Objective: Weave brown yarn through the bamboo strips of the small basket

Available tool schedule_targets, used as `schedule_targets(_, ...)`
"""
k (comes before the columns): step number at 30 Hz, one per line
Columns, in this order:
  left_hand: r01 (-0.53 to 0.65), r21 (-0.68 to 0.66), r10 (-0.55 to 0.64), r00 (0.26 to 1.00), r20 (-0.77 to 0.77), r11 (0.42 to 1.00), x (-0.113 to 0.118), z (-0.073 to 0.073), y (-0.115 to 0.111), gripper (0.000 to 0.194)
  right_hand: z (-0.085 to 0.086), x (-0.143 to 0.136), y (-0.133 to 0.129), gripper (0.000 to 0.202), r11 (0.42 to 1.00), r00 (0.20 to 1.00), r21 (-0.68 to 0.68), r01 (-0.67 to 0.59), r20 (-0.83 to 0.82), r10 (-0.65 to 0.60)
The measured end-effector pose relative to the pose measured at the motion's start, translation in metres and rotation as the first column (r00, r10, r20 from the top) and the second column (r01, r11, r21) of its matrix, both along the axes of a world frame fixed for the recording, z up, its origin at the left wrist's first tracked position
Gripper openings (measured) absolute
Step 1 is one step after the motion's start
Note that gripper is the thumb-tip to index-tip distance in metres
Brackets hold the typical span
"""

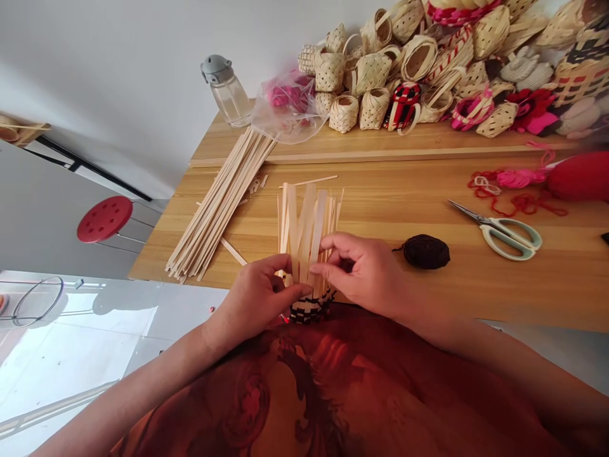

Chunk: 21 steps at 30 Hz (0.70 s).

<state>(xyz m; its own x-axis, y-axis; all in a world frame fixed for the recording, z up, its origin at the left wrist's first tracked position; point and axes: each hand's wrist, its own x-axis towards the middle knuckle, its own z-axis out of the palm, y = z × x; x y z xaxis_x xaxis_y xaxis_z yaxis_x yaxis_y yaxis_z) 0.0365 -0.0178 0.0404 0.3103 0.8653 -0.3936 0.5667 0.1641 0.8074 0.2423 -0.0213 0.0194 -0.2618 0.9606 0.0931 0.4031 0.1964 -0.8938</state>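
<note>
Close to my body, at the table's front edge, stands a partly woven basket (309, 310) with a black-and-pale checked band low down. Its pale upright strips (307, 235) rise above the band. My left hand (261, 289) grips the basket's left side, thumb across the front of the strips and fingers behind. My right hand (356, 270) pinches one of the strips on the right side between thumb and index finger. The basket's underside is hidden against the red patterned clothing.
A bundle of loose strips (221, 206) lies on the left of the table. Black yarn (427, 251), scissors (499, 231) and red yarn (580, 176) lie to the right. Along the back stand a bottle (228, 95), a plastic bag (290, 108) and many small woven baskets (344, 113).
</note>
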Motion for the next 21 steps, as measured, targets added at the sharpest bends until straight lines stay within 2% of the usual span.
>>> schedule_targets(3,0.005,-0.119,0.016,0.986,0.168,0.993,-0.006,-0.005,-0.001,0.021,-0.01,0.01,0.004,0.022,0.991,0.983,-0.101,0.092,-0.149,-0.106)
schedule_targets(5,0.054,-0.192,-0.004,0.967,0.255,0.98,-0.011,-0.008,-0.001,0.022,-0.018,0.016,0.006,0.03,0.978,0.972,-0.194,0.075,-0.204,-0.115)
schedule_targets(8,0.118,-0.238,-0.04,0.951,0.308,0.964,-0.017,-0.01,-0.002,0.024,-0.027,0.02,0.006,0.033,0.922,0.932,-0.356,-0.154,-0.361,0.017)
schedule_targets(11,0.138,-0.226,-0.059,0.944,0.324,0.964,-0.018,-0.01,-0.002,0.027,-0.028,0.02,0.005,0.027,0.844,0.877,-0.425,-0.328,-0.47,0.104)
schedule_targets(14,0.119,-0.186,-0.056,0.947,0.316,0.975,-0.014,-0.009,-0.002,0.028,-0.024,0.02,0.006,0.027,0.802,0.874,-0.456,-0.386,-0.458,0.16)
schedule_targets(18,0.06,-0.207,0.003,0.956,0.292,0.976,-0.009,-0.009,-0.003,0.013,-0.02,0.018,0.007,0.026,0.826,0.925,-0.456,-0.33,-0.332,0.185)
schedule_targets(21,0.042,-0.218,0.028,0.951,0.307,0.975,-0.008,-0.011,-0.006,0.013,-0.017,0.015,0.007,0.028,0.821,0.913,-0.451,-0.35,-0.362,0.19)
